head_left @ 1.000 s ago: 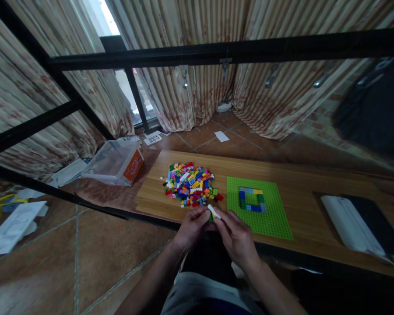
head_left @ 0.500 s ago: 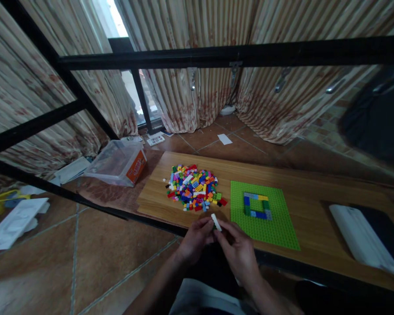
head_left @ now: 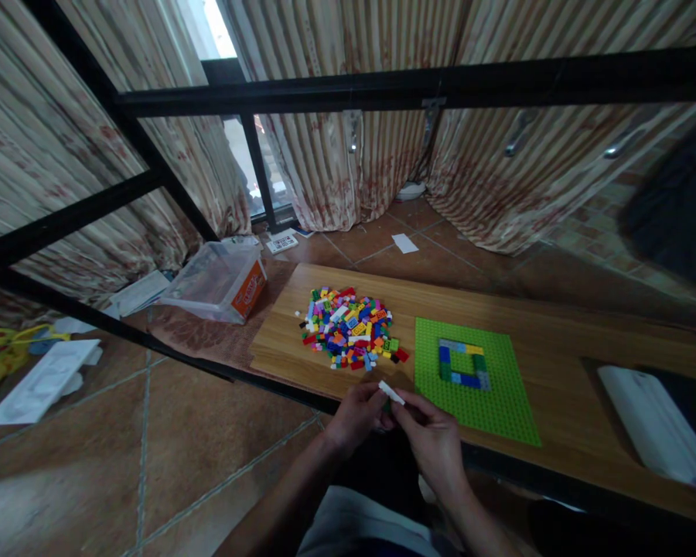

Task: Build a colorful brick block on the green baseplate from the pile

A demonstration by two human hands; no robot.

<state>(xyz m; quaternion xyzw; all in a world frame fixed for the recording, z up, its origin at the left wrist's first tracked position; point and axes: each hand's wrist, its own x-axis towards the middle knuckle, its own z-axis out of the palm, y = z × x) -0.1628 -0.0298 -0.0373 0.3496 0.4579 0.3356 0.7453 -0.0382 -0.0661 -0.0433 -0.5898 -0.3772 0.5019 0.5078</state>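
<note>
While two hands [head_left: 353, 415] hold one white brick [head_left: 391, 393], one baseplate [head_left: 487, 414] lies nearby.

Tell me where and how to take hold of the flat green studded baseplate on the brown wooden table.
Come from the right and pinch the right edge of the green studded baseplate near its front corner. It lies flat on the wooden table, and the rectangular ring of multicoloured bricks sits inward from that edge, so this grip would likely miss them.

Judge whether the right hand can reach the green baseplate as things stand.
Probably yes: the right hand is beside the green baseplate with nothing visible between them, though its fingers are busy with a white piece.
</note>
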